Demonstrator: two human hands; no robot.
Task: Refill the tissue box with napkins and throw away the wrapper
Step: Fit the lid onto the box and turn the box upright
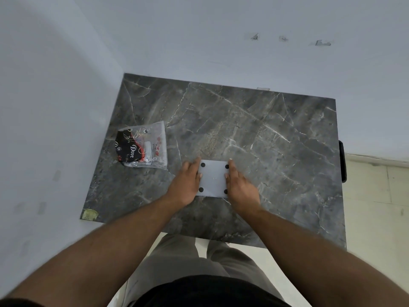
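Note:
A white tissue box (213, 178) lies upside down near the middle of the dark marble table (254, 129), its flat base with black round feet at the corners facing up. My left hand (187, 183) grips its left side and my right hand (240, 185) grips its right side. To the left lies a clear plastic wrapper (145, 148) printed black and red; it looks flat, and I cannot tell whether napkins are inside.
White walls close the table in at the back and on the left. A dark object (342, 161) sticks out at the table's right edge. Pale floor tiles (376, 196) lie to the right. A small sticker (89, 214) marks the table's front left corner.

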